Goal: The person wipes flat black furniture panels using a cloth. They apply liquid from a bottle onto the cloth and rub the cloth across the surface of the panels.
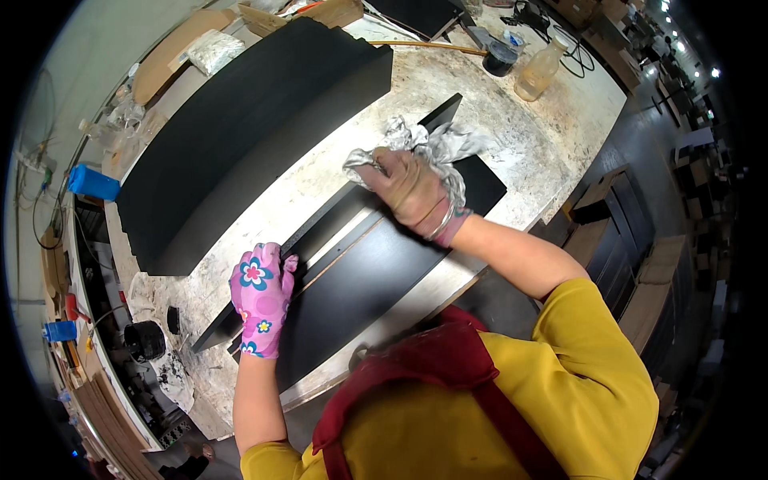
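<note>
A long black panel [376,280] lies across the stained workbench [528,144] in front of me. My left hand [261,294], in a pink flowered glove, presses on the panel's left edge with fingers curled over a raised black strip [320,232]. My right hand [412,190], in a tan glove, is closed on a crumpled grey rag [436,144] and pushes it against the strip near the panel's middle.
A tall stack of black panels [240,128] fills the bench's left side. A plastic bottle of amber liquid [538,72] and a dark pot [500,58] stand at the far end. A black can [144,340] and blue containers [92,182] sit at the left. Cardboard and cartons lie around.
</note>
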Motion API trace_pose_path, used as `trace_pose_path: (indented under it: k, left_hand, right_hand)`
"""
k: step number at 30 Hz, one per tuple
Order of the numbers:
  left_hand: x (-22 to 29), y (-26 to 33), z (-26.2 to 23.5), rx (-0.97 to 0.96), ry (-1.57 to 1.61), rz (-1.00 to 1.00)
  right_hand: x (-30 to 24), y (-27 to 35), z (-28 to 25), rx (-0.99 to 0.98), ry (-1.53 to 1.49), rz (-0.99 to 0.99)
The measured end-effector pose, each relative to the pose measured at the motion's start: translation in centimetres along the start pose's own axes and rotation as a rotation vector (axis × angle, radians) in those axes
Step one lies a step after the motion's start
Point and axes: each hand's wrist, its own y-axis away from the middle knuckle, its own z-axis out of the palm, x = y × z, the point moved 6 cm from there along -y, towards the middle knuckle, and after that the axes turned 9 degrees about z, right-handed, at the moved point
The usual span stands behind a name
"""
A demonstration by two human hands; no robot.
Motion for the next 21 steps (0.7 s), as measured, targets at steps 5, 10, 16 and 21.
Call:
trace_pose_path:
  k: [5,10,16,21]
  left_hand:
    - [0.0,0.1,-0.4,0.026,0.018,0.018]
    - [0.0,-0.2,-0.2,0.006,0.026,0.007]
    - [0.0,-0.1,-0.3,0.021,0.009,0.017]
    - [0.0,0.0,0.0,0.013,-0.019,-0.012]
  right_hand:
    - [13.5,-0.8,0.3,0.025,0.08,0.364]
    - [1.5,0.7,2.4,0.026,-0.228,0.142]
    - [16.4,0.2,1.9,0.161,0.109,0.313]
    - [23.3,0.9,-4.3,0.08,-0.128,0.441]
